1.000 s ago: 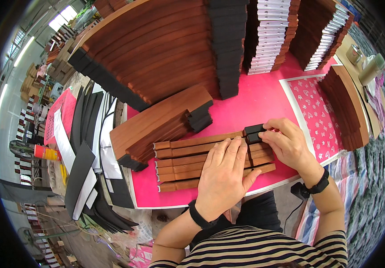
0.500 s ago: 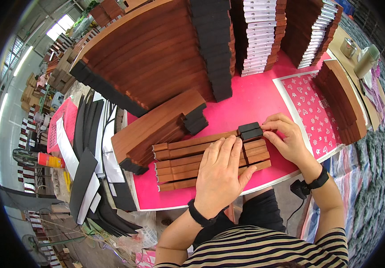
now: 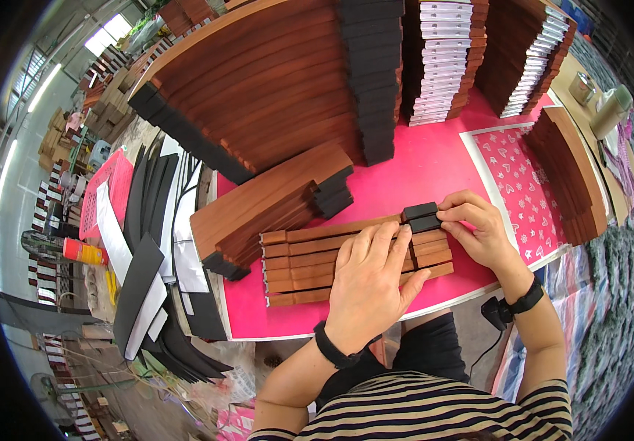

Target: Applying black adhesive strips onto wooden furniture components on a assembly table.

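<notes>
A row of brown wooden slats [image 3: 306,272] lies side by side on the pink tabletop in front of me. Black padding [image 3: 421,216] covers the right ends of the far slats; the nearer ends show bare wood. My left hand [image 3: 368,275] rests open and flat across the slats, fingers stretched toward the padded ends, hiding their middle part. At the right end of the black padding, my right hand [image 3: 481,229] pinches its edge between thumb and forefinger, the other fingers bent.
Behind the row lies a bundle of black-ended slats [image 3: 273,195], with a tall stack [image 3: 258,95] beyond it. White-ended stacks [image 3: 446,62] stand at the back right. Black and white strips [image 3: 148,279] are heaped at left. Several curved slats [image 3: 571,176] stand at right, near a bottle [image 3: 611,112].
The whole view has shifted slightly, so the table and stacks sit further right. Both hands keep nearly the same place on the slats and the black padding.
</notes>
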Demonstrator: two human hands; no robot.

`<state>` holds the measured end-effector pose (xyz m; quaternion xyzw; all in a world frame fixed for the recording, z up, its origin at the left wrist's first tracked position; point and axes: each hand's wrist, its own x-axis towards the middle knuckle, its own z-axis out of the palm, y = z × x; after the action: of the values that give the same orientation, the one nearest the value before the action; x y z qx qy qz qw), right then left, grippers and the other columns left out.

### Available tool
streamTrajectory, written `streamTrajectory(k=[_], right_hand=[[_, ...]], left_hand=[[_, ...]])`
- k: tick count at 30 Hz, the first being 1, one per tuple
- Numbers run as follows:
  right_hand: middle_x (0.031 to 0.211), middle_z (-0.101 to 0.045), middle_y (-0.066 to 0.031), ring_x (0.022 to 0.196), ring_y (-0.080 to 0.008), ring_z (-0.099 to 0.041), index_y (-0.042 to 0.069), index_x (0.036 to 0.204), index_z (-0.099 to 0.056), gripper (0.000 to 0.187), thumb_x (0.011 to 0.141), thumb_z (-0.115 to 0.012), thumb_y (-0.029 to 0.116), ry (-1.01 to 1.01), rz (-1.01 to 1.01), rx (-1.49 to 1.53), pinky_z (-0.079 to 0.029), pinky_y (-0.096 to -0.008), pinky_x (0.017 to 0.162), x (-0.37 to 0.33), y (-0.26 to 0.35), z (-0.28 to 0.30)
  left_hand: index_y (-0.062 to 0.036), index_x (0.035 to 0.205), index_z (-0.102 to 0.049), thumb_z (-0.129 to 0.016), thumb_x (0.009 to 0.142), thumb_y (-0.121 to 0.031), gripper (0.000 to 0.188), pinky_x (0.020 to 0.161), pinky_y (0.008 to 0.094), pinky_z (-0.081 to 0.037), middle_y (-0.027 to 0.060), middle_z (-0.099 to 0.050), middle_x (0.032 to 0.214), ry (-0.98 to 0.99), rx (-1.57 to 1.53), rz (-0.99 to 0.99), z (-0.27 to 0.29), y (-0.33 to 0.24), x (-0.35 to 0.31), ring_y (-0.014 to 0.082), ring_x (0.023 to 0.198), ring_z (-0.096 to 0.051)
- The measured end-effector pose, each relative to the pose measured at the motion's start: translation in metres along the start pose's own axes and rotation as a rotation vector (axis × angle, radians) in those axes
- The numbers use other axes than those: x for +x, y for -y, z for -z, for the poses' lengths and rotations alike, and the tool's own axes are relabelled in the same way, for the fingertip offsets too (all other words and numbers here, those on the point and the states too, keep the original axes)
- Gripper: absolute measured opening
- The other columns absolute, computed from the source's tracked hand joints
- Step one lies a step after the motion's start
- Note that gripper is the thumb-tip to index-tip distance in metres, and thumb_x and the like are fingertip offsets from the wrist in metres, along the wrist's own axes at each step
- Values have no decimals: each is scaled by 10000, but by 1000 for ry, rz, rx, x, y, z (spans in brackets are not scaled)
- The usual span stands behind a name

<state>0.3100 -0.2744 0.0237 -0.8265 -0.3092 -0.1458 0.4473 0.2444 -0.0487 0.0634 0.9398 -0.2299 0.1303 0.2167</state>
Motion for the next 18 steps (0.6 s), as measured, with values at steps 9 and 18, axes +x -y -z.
streamTrajectory(k=[9,18], right_hand=[[1065,-637,-159,973,-304,-652,-13,976,-641,171,820,-684,-69,18,-21,-1,-526,-346,842,-2,2,0],[1094,-632,-169,1008,-314,-642,-4,988,-635,119,871,-618,-22,12,-60,-38,-505,-366,888,-5,2,-5]], left_hand=[[7,1253,-582,-683,849,-373,563,1012,450,-383,150,-538,1281,-41,-26,3,-4,1,1,307,1199,-501],[10,1231,-577,-675,847,-373,551,1012,452,-380,161,-526,1294,-80,-71,17,-6,4,-2,310,1230,-488]])
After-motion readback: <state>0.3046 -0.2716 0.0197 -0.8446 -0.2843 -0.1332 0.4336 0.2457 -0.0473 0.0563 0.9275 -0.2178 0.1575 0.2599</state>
